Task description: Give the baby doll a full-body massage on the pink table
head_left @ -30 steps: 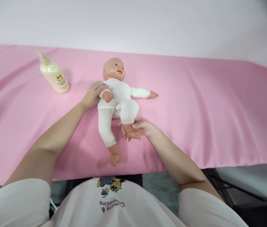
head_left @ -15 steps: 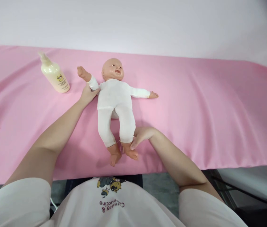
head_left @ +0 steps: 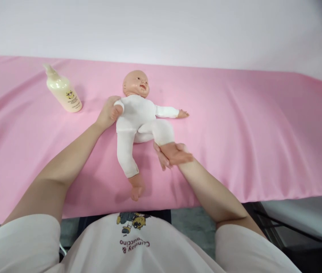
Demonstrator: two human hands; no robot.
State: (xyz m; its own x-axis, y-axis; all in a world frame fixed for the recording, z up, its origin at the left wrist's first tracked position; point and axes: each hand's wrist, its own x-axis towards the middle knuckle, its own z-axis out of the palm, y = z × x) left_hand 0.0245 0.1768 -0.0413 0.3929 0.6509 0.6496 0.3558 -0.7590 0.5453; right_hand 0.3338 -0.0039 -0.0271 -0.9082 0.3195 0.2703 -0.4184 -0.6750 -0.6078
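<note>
A baby doll (head_left: 138,112) with a white cloth body lies face up on the pink cloth, its head toward the far side. My left hand (head_left: 108,112) is closed around the doll's upper arm near the shoulder at the left. At the doll's lower right, my right hand (head_left: 165,153) grips the ankle of the right-side leg, its fingers partly hidden behind the foot. That leg is bent and raised outward. The other leg (head_left: 127,153) lies stretched toward the near edge.
A pale yellow pump bottle (head_left: 65,93) stands left of the doll. The pink cloth (head_left: 249,132) covers the table up to a white wall (head_left: 161,30). Dark metal legs (head_left: 289,225) show below the table at the right.
My right hand has lifted the doll's leg up and to the right, bending it. The doll's left-side arm has folded down in front of my left hand, which now grips higher up.
</note>
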